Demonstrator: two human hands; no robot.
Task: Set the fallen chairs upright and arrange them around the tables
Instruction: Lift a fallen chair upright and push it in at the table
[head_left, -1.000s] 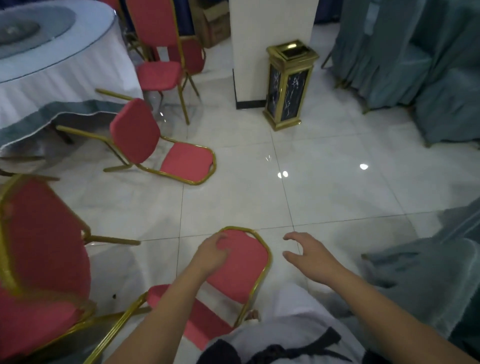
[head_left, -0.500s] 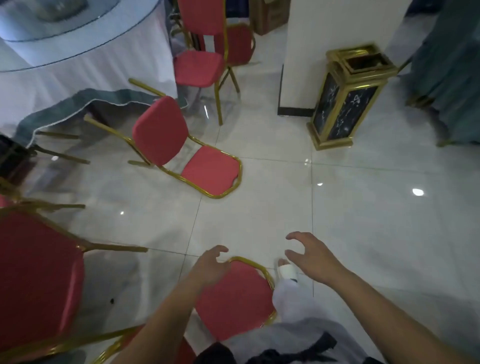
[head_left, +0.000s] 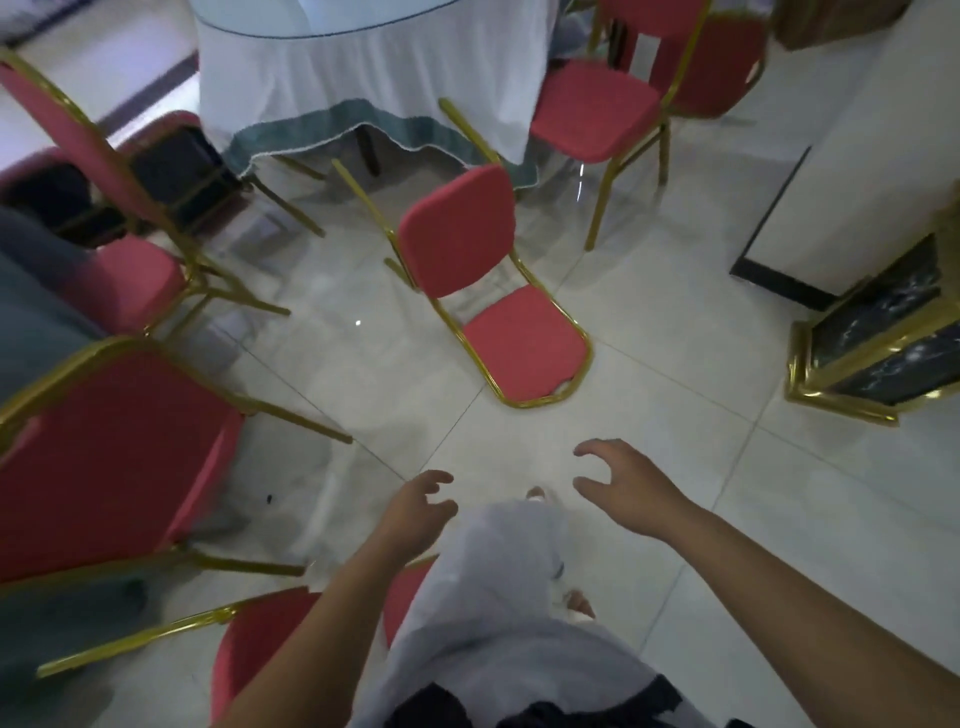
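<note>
Seen from the head camera, a fallen chair (head_left: 457, 234) lies on its back just beside the round table (head_left: 363, 78). Its gold legs poke toward the cloth's hem, so I'd say it needs tipping up before it can be tucked in. Another toppled chair (head_left: 104, 457) lies at the left. Both hands hover over bare floor, empty, fingers spread and loosely curled. The left hand (head_left: 415, 512) is nearer the body and the right hand (head_left: 628, 483) reaches farther forward.

Both hands (head_left: 415, 512) (head_left: 631, 488) outstretched, fingers (head_left: 589, 447) loosely curled
</note>
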